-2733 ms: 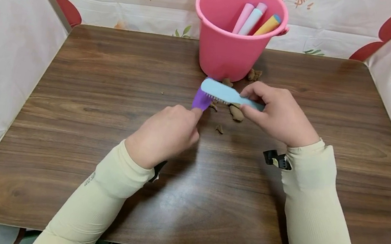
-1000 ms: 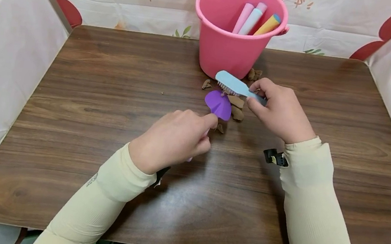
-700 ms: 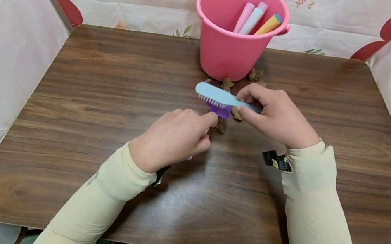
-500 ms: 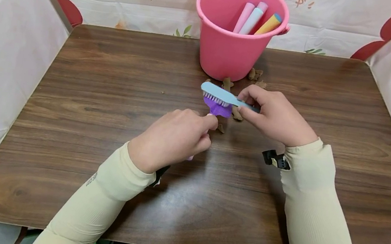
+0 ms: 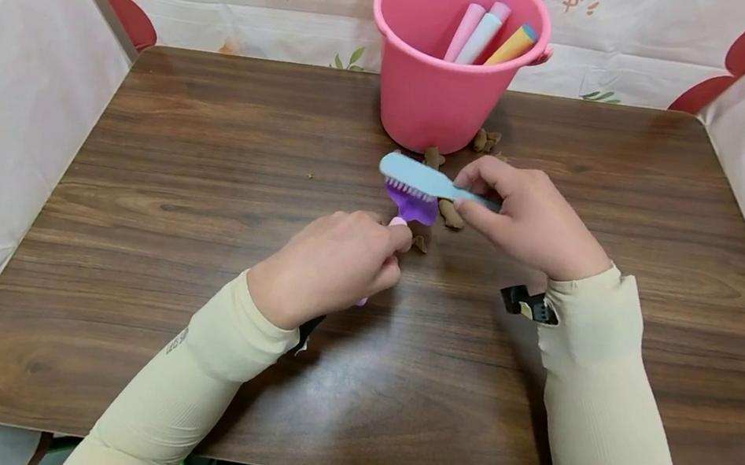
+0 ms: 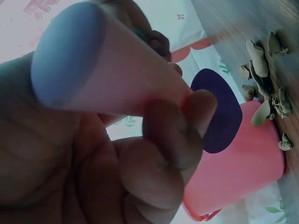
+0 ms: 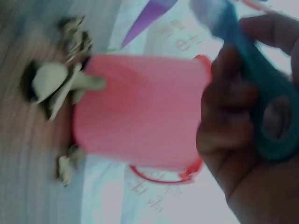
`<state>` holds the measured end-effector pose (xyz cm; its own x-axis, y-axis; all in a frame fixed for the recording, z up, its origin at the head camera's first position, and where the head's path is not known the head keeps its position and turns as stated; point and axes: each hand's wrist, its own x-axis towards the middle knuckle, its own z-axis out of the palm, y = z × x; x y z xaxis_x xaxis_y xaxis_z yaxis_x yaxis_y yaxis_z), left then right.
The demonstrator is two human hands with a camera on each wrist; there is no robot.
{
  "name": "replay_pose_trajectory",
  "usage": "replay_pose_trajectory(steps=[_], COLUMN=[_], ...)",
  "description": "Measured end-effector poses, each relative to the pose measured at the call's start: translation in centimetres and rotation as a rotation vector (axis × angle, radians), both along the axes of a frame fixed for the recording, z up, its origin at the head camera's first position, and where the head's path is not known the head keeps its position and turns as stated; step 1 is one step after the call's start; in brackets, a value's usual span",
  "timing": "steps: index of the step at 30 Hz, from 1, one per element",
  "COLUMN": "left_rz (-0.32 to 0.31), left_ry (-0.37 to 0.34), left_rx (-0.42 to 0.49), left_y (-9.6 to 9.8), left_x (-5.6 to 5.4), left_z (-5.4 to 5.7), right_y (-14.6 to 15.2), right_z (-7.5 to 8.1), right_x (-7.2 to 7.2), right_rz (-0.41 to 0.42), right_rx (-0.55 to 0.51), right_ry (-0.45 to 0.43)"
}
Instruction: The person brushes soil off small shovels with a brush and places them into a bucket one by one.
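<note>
My left hand (image 5: 332,263) grips the pink handle (image 6: 131,70) of a small shovel with a purple blade (image 5: 412,205). The blade points away over the table, partly under a light blue brush (image 5: 416,175). Thumb and fingers of my right hand (image 5: 525,214) hold that brush by its handle, which has a hole near the end in the right wrist view. Its white bristles face down at the blade; whether they touch it I cannot tell. Brown clay-like scraps (image 5: 451,216) lie around the blade, and others are hidden by the brush.
A pink bucket (image 5: 433,106) stands at the back of the wooden table (image 5: 165,235), with several coloured handles (image 5: 478,37) sticking up inside. More brown scraps (image 5: 487,141) lie by its base. White printed cloth (image 5: 197,1) hangs behind and at both sides.
The shovel blade has shifted right and turned to show more of its face. The brush moved right and back, then returned left over the blade. Both hands keep their hold.
</note>
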<state>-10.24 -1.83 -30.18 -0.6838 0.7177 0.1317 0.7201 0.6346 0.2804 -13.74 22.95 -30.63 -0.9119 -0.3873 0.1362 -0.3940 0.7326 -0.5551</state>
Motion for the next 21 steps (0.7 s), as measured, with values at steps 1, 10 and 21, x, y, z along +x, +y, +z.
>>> replay_pose_trajectory(steps=[1,10,21], left_rz=[0.003,-0.010,0.002], left_ry=[0.000,0.018,0.041], left_rx=[0.000,0.000,0.013], left_y=[0.0,-0.1,-0.2], left_x=[0.0,0.2,0.2], left_z=[0.0,0.1,0.1], right_y=[-0.2,0.0,0.9], right_z=[0.2,0.0,1.0], right_x=[0.2,0.0,0.5], right_rz=[0.038,0.013,-0.051], right_rx=[-0.008,0.059,-0.019], right_ry=[-0.001,-0.044,-0.017])
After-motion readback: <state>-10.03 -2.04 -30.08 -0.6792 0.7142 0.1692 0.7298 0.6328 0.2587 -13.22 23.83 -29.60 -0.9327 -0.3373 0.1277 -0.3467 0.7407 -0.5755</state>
